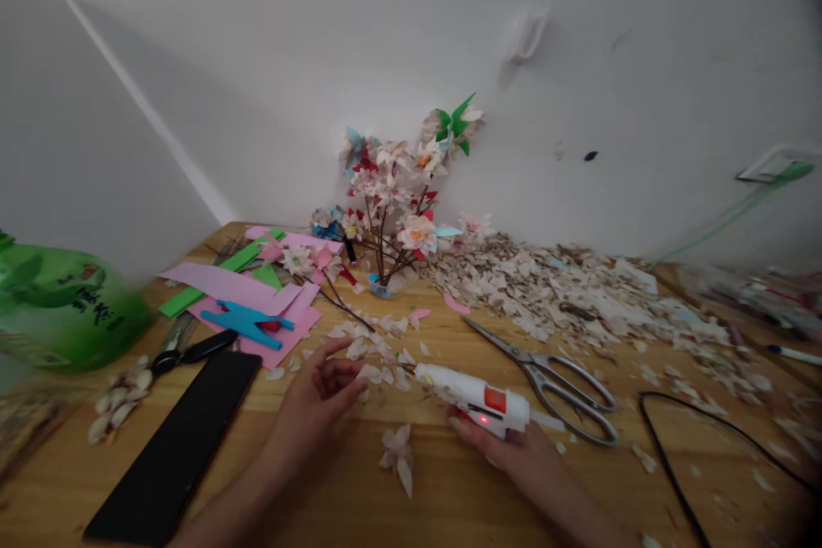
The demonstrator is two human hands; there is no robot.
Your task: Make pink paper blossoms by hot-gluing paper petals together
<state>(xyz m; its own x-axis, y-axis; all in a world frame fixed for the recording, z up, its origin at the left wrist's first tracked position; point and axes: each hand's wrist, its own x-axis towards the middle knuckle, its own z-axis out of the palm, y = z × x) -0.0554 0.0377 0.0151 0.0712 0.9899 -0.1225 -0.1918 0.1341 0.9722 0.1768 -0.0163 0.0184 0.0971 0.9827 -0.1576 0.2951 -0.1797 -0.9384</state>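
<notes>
My right hand (514,449) grips a white glue gun (472,396) with a red switch, its nozzle pointing left. My left hand (318,398) pinches a small pale paper petal (371,373) right at the nozzle's tip. Loose white petals (378,330) lie scattered just beyond both hands on the wooden table (360,497). A small part-made paper flower (398,449) rests on the table between my wrists.
Silver scissors (545,372) lie right of the glue gun, and a black cord (674,462) curves at the right. A paper flower bouquet (402,197) stands against the wall beside a heap of paper scraps (578,291). Coloured paper sheets (250,295), a black slab (176,445) and a green bag (57,304) sit left.
</notes>
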